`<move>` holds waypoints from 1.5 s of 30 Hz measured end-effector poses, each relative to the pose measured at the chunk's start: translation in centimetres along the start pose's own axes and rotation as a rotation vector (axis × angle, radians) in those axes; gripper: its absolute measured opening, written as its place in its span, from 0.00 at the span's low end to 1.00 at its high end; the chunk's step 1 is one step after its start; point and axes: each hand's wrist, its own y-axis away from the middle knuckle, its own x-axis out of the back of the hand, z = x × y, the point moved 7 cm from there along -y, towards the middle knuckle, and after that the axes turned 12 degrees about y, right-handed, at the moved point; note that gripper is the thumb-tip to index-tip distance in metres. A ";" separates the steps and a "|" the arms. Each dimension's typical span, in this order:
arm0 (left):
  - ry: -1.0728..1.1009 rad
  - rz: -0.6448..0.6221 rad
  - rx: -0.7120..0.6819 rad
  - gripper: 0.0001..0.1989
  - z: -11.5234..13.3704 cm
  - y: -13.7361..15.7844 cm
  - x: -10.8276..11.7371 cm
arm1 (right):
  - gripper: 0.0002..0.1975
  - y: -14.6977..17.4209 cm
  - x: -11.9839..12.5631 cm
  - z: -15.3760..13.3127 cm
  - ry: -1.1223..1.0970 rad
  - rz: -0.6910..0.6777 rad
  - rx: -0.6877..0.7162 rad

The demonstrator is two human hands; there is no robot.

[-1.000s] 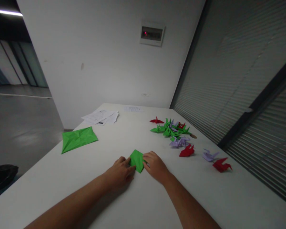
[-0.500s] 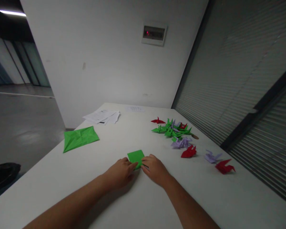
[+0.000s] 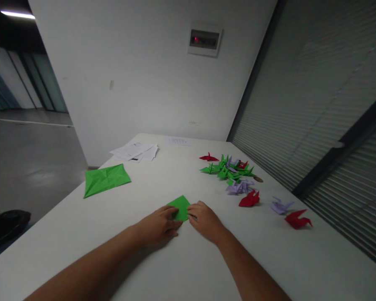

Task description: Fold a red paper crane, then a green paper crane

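Note:
A small folded green origami paper point(image 3: 181, 205) lies on the white table between my hands. My left hand point(image 3: 158, 225) rests at its left side, fingers spread, with the fingertips pressing on the paper and the table. At the paper's right edge is my right hand point(image 3: 205, 219), its fingers curled together and gripping that edge. The thumb of the right hand is partly hidden. To the left, a larger creased green paper sheet point(image 3: 106, 179) lies near the table's edge.
A pile of folded paper cranes point(image 3: 230, 169), green, purple and red, sits to the right. Several stand nearer, among them a red crane point(image 3: 297, 219). Printed sheets point(image 3: 134, 151) lie at the back left. A black-lined bin point(image 3: 8, 223) is beside the table; blinds point(image 3: 332, 125) run along the right.
My left hand's fingers have spread apart on the paper, and the small paper has turned slightly. My right hand has stayed at the right edge.

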 end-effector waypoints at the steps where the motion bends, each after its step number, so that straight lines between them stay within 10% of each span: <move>1: 0.011 -0.006 -0.013 0.20 -0.1 0.0 0.0 | 0.11 0.0 -0.1 0.1 -0.004 0.004 0.004; 36: -0.092 0.064 0.092 0.14 -1.5 -0.8 0.2 | 0.15 0.8 -0.2 1.4 -0.015 -0.003 -0.020; 45: 0.076 0.052 -0.090 0.09 1.1 -1.1 1.0 | 0.24 1.2 -1.5 1.9 0.077 -0.234 -0.180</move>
